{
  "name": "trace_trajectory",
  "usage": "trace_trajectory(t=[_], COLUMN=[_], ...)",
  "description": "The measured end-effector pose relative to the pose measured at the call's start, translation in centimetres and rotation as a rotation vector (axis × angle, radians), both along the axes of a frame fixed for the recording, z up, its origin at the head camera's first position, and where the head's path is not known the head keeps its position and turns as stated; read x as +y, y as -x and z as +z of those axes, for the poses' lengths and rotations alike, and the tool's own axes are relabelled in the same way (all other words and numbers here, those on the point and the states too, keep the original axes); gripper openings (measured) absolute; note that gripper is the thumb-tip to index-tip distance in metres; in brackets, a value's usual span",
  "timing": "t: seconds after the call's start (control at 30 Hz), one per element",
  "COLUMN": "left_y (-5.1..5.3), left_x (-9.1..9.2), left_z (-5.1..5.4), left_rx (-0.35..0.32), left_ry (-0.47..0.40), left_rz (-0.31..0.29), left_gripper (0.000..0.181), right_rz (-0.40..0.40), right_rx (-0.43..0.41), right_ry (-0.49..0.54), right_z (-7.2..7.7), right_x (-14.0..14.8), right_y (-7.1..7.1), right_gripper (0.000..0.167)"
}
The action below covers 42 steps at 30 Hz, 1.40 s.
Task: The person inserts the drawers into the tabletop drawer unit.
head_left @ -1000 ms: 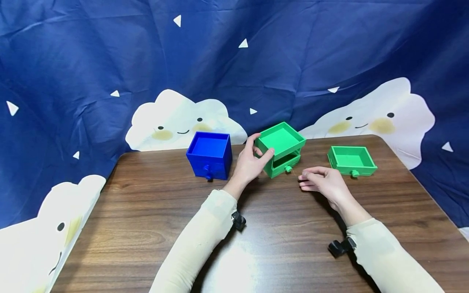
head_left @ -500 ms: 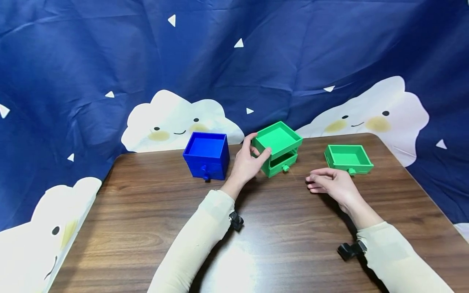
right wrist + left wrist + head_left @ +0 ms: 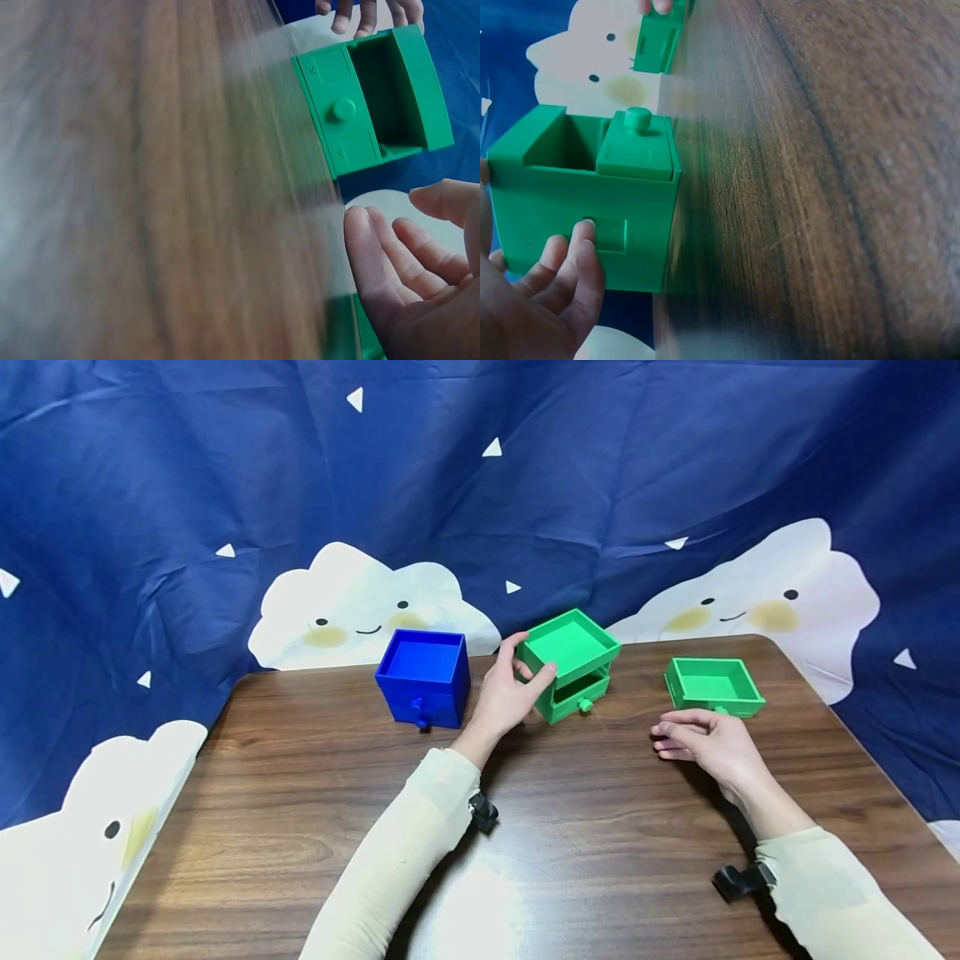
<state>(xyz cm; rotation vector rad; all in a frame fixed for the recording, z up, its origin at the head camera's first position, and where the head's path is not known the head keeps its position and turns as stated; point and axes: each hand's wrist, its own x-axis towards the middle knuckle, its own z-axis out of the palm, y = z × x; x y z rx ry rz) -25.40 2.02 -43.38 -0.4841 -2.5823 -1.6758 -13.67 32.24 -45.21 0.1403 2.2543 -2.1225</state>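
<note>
A small green drawer cabinet (image 3: 572, 645) with a tray-like top stands turned at an angle at the back of the table. Its upper slot is vacant, and a knobbed drawer (image 3: 636, 146) fills the lower one. My left hand (image 3: 504, 697) grips the cabinet by its left side, thumb near the front corner, fingers on the side wall. To the right lies a loose green drawer (image 3: 712, 679), its hollow facing up. Just in front of it hovers my right hand (image 3: 716, 747), holding nothing; thumb and fingers stand apart in the right wrist view.
A blue drawer cabinet (image 3: 422, 681) with a front knob stands left of my left hand. The wooden table (image 3: 600, 827) ends at the back against a dark blue cloth (image 3: 570, 485) printed with clouds.
My right hand has moved right, away from the green cabinet and toward the front of the loose drawer. The left hand and the cabinet stay put; the view shifted slightly.
</note>
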Motion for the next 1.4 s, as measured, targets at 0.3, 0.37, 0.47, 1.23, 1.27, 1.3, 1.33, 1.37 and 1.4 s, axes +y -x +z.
trace_trajectory(t=[0.3, 0.37, 0.47, 1.23, 1.27, 1.3, 1.33, 1.37, 1.4], left_y=[-0.1, -0.1, -0.1, 0.0, 0.0, 0.0, 0.0, 0.0, 0.0], left_x=[0.0, 0.0, 0.1, 0.1, 0.1, 0.1, 0.1, 0.1, 0.1], left_z=[0.2, 0.1, 0.1, 0.2, 0.2, 0.2, 0.2, 0.1, 0.1], left_rx=[0.001, 0.003, 0.003, 0.005, 0.005, 0.006, 0.007, 0.008, 0.007], left_ry=[-0.004, -0.005, -0.003, -0.003, -0.003, -0.002, -0.001, 0.001, 0.002], left_rz=[-0.003, -0.001, -0.001, 0.003, 0.003, 0.003, 0.004, 0.005, 0.006], left_gripper=[0.069, 0.069, 0.068, 0.068, 0.068, 0.068, 0.068, 0.068, 0.067], right_rz=[-0.032, -0.047, -0.077, -0.235, -0.241, -0.244, -0.245, -0.247, -0.247], right_rx=[0.001, -0.007, -0.027, -0.123, -0.129, -0.134, -0.137, -0.141, -0.142], right_ry=[0.058, 0.072, 0.087, 0.083, 0.08, 0.08, 0.072, 0.074, 0.073], right_z=[-0.4, -0.5, -0.7, -0.8, -0.8, -0.8, -0.8, -0.8, -0.7], right_x=[1.9, 2.3, 2.9, 4.9, 4.9, 5.0, 5.0, 5.0, 5.0], right_y=[-0.8, -0.9, -1.1, -0.9, -0.9, -0.8, -0.8, -0.8, -0.8], right_gripper=[0.015, 0.017, 0.018, 0.028, 0.029, 0.029, 0.027, 0.028, 0.025])
